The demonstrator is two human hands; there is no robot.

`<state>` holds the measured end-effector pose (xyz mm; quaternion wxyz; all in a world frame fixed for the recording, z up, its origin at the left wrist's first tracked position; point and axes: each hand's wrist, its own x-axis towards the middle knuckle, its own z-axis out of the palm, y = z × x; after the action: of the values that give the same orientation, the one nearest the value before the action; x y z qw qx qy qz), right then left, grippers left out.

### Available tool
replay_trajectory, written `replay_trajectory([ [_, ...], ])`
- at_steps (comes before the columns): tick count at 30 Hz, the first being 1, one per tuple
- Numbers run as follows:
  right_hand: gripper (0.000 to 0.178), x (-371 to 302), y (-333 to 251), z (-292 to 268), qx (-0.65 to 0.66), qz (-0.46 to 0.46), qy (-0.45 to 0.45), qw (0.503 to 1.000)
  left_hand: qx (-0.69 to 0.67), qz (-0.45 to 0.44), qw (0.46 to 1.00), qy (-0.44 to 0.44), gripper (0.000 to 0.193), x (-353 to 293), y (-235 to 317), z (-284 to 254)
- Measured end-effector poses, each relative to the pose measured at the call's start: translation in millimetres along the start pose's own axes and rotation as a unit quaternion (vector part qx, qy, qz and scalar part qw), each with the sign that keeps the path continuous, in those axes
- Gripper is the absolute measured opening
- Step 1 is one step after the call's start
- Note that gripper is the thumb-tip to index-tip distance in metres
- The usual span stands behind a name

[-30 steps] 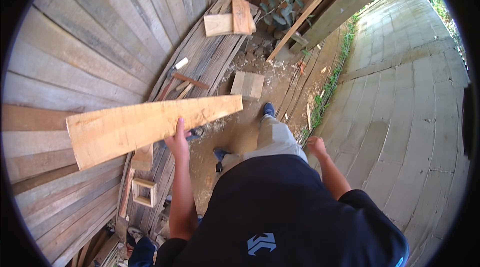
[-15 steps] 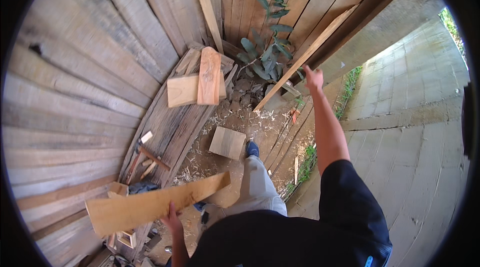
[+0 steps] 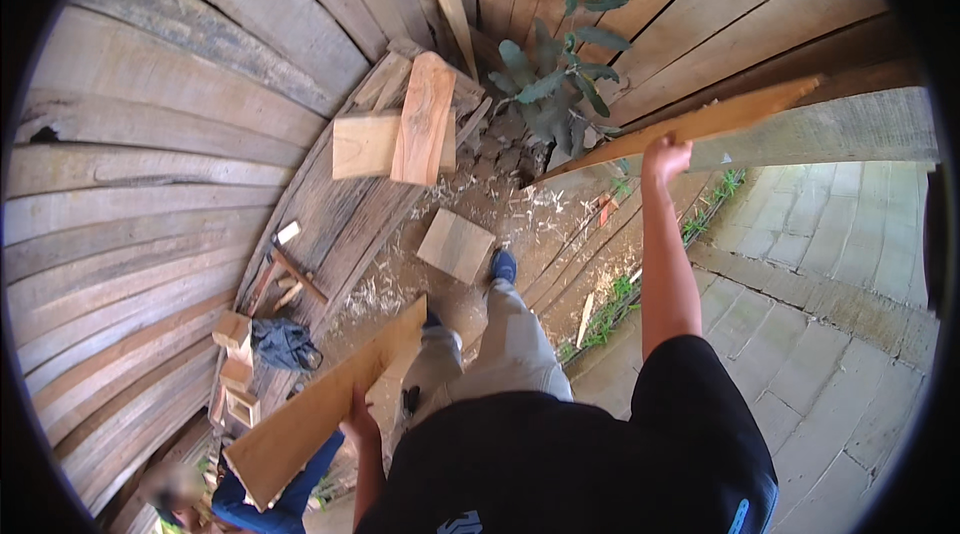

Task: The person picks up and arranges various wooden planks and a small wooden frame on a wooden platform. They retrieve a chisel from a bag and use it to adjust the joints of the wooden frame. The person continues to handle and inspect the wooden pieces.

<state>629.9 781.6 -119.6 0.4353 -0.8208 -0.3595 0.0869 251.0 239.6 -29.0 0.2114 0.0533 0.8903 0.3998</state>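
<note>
My left hand [image 3: 362, 422] is closed on the lower edge of a wide, pale wooden board [image 3: 315, 409], which slants across the lower left in front of my legs. Up at the right, my right hand [image 3: 665, 156] grips the edge of a long, narrow plank [image 3: 735, 114]. That plank's lower end rests on or near the ground by a leafy plant [image 3: 550, 84], and its upper end reaches out to the right near the wall. Some fingers of both hands are hidden behind the wood.
A weathered bench [image 3: 340, 209] carries two short boards [image 3: 424, 119], a hammer [image 3: 298, 274], wood blocks [image 3: 232, 329] and a dark cloth [image 3: 287, 344]. A square wooden block [image 3: 456, 246] lies on shaving-strewn ground by my shoe. Another person in blue [image 3: 280, 504] is at the lower left.
My right hand has gone from an outstretched reach to gripping the long plank, which now tilts lower to the right. The board in my left hand has swung steeper, uncovering the other person.
</note>
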Motion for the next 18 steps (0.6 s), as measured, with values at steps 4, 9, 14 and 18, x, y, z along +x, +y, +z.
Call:
replay_trajectory([
  [4, 0.015, -27, 3, -68, 0.051, 0.008, 0.021, 0.998, -0.008, 0.047, 0.998, -0.035, 0.027, 5, 11, 7],
  [9, 0.016, -42, 1, -124, 0.095, -0.062, -0.005, 0.994, -0.029, 0.066, 0.995, -0.072, 0.025, 28, 1, 0],
  [14, 0.016, -37, -15, -165, 0.254, -0.05, -0.14, 0.956, 0.026, 0.095, 0.983, -0.156, 0.023, 66, 18, -14],
  [18, 0.022, -44, -41, -197, 0.195, -0.078, -0.282, 0.936, 0.022, 0.228, 0.967, -0.108, 0.022, 90, 21, -23],
])
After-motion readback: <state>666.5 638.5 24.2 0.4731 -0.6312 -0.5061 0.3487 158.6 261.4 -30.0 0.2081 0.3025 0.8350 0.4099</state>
